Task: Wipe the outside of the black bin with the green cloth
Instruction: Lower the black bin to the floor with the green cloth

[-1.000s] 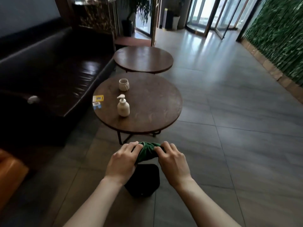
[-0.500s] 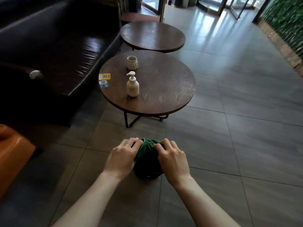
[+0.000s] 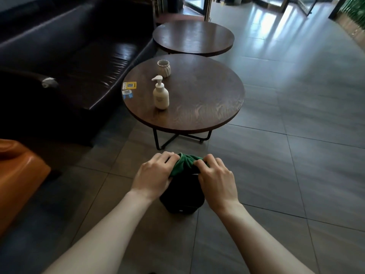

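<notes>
On the floor at 6 o'clock of the round surface (image 3: 207, 99), the black bin (image 3: 182, 196) stands. Both hands, left (image 3: 153, 177) and right (image 3: 216, 179), pinch the bunched green cloth (image 3: 182, 165) over its top. Judged barely started: the sides remain unwiped.

A round counter (image 3: 207, 103) on the tiled floor (image 3: 296, 155) carries a pump bottle (image 3: 161, 94), a ribbed cup (image 3: 164, 68) and two cards (image 3: 128, 89), beside a dark sofa (image 3: 79, 56), with a second counter (image 3: 193, 38) behind.
</notes>
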Motion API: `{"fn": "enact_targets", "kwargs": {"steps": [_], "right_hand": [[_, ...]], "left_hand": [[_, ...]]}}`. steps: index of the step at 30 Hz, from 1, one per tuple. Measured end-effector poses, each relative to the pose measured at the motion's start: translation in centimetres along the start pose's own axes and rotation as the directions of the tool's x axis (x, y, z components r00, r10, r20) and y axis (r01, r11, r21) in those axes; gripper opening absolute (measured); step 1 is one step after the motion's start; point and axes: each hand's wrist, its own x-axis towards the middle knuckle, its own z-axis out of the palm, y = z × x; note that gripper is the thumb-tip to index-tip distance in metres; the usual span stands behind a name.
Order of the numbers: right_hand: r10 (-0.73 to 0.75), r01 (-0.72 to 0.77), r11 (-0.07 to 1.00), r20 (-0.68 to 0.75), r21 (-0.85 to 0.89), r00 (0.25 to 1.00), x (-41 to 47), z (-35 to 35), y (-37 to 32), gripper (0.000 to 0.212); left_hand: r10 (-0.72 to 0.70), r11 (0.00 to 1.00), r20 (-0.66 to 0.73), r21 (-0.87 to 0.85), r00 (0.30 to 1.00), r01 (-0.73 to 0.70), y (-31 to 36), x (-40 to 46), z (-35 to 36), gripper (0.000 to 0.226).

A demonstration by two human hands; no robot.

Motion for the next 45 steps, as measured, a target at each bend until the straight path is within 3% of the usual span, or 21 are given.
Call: {"fn": "enact_targets", "kwargs": {"steps": [12,20,24,32,45], "right_hand": [[0.009,-0.012,0.999,0.062,0.047,0.998,-8.1,12.3,3.5,0.034],[0.044,-0.049,0.995,0.065,0.082,0.997,-13.6,25.0,3.4,0.035],[0.058,-0.063,0.989,0.041,0.137,0.997,-14.9,28.3,3.5,0.036],[-0.007,0.002,0.989,0.033,0.151,0.999,-16.9,38.4,4.5,0.038],[-0.073,0.077,0.982,-0.029,0.171,0.997,-16.7,47.1,6.3,0.043]], "left_hand": [[0.021,1.000,0.042,-0.008,0.999,-0.020,0.7,-5.3,14.0,0.068],[0.073,0.997,0.111,-0.009,0.991,-0.072,-3.3,-9.7,27.1,0.069],[0.077,0.997,0.166,-0.044,0.983,-0.070,-4.7,-10.7,30.4,0.070],[0.124,0.991,0.198,-0.068,0.972,-0.113,-7.8,-12.5,40.4,0.065],[0.274,0.955,0.177,0.068,0.945,-0.289,-11.0,-11.5,48.4,0.076]]}}
